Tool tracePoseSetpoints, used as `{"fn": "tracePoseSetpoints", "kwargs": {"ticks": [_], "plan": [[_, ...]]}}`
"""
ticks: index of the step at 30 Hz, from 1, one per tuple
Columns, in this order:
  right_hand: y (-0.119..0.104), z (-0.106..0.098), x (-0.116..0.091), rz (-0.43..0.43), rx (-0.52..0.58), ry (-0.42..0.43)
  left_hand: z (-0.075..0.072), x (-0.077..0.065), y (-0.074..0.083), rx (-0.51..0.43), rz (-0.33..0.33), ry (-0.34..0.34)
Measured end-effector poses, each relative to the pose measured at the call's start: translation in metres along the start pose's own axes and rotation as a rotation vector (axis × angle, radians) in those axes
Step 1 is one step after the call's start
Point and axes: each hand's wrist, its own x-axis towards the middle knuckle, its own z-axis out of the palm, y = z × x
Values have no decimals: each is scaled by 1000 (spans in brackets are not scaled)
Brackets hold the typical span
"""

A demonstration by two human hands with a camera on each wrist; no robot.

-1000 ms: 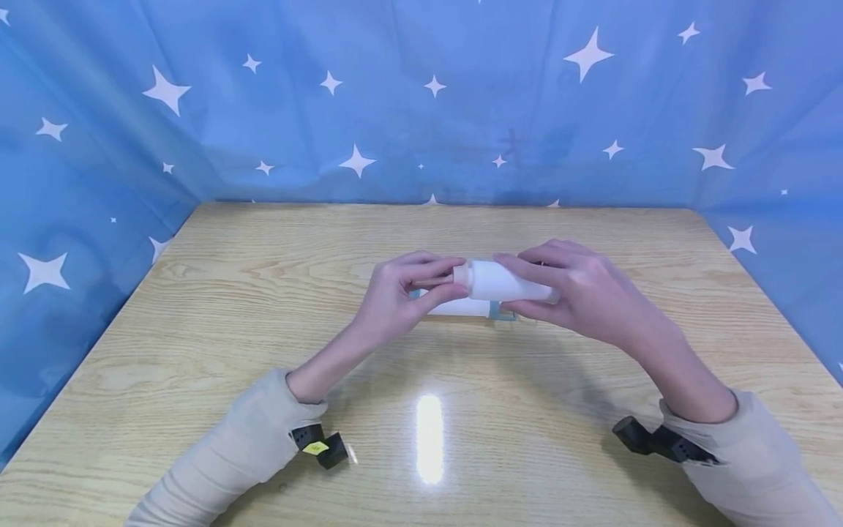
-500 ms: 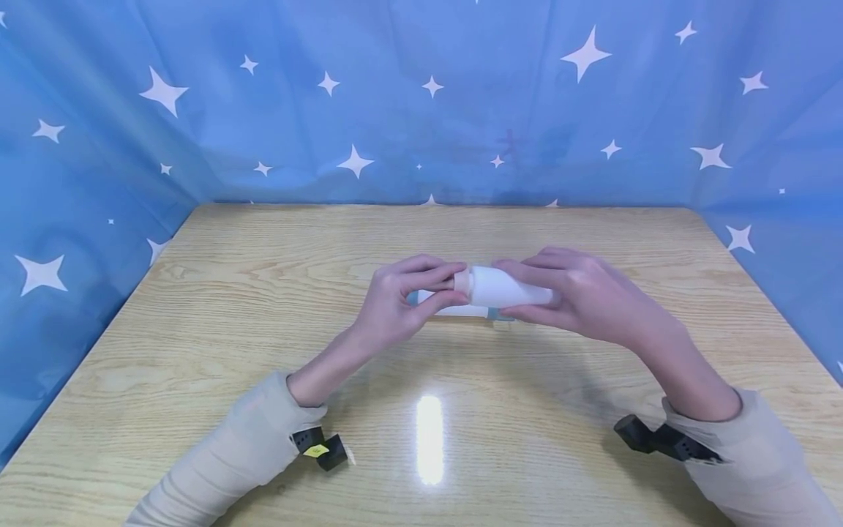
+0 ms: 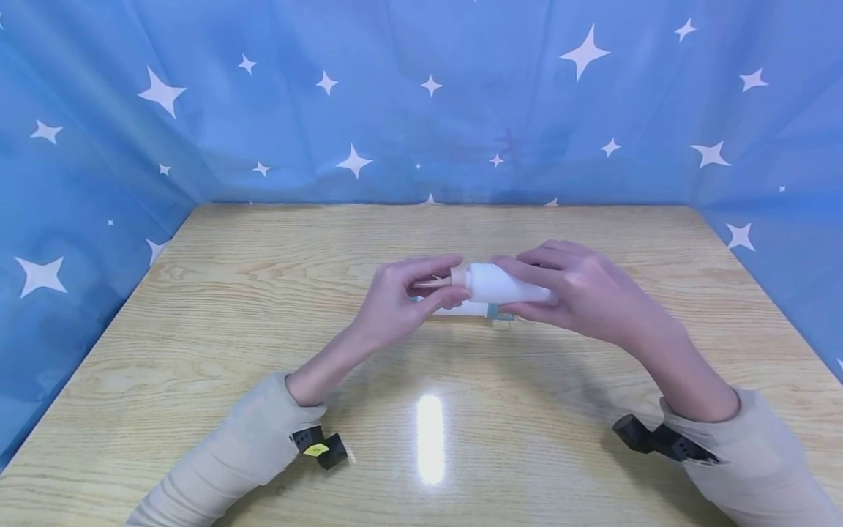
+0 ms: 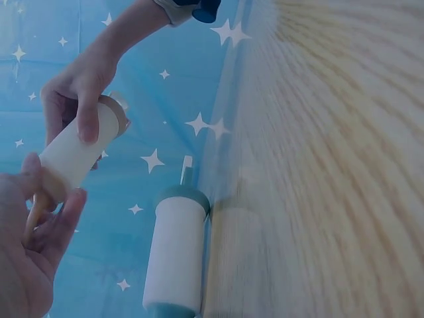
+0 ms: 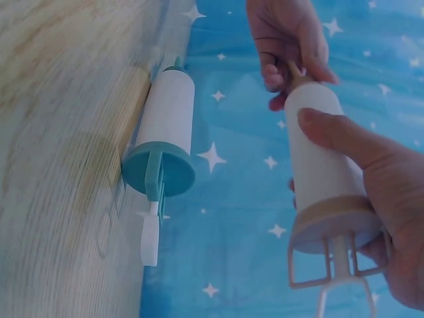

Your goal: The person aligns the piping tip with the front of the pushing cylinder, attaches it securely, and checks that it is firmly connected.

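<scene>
An icing syringe with a white barrel and beige ends is held level above the table. My right hand grips the barrel, fingers over the top and thumb beneath; the beige handle loops and pale plunger stick out behind it in the right wrist view. My left hand has its thumb and fingers about the beige nozzle cap at the other end, the slim nozzle pointing into the palm. Below lies a second syringe, white with teal ends, partly hidden in the head view by the held one.
Both things are over the far middle of the wood-grain table. A blue curtain with white stars stands along the back and sides. Black wrist cameras sit at both sleeves.
My left fingers close on the nozzle cap half a second ago, and now spread a little, showing more of cap and nozzle. The syringe stays nearly in place in my right hand.
</scene>
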Motion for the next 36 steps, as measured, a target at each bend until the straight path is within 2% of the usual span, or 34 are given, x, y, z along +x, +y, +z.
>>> {"fn": "tracePoseSetpoints", "kwargs": {"ticks": [3,10,12,17,21,31,34,36], "plan": [[-1,1,0,-3,-15,9,-1,0,1,-24,-36,-23],[-1,3,-2,-3,15,2,0,-1,1,45,17,-28],[-1,3,-2,-2,31,-9,0,-1,1,86,46,-23],[-1,4,-4,23,78,-47,-2,-1,1,220,179,-10],[0,2,-4,35,100,-54,-1,1,0,238,239,-3],[1,-1,-3,40,79,-48,0,1,1,116,187,13],[2,-1,-3,25,68,-38,0,1,3,99,131,15],[2,-1,-3,18,54,-29,0,1,4,85,64,16]]}}
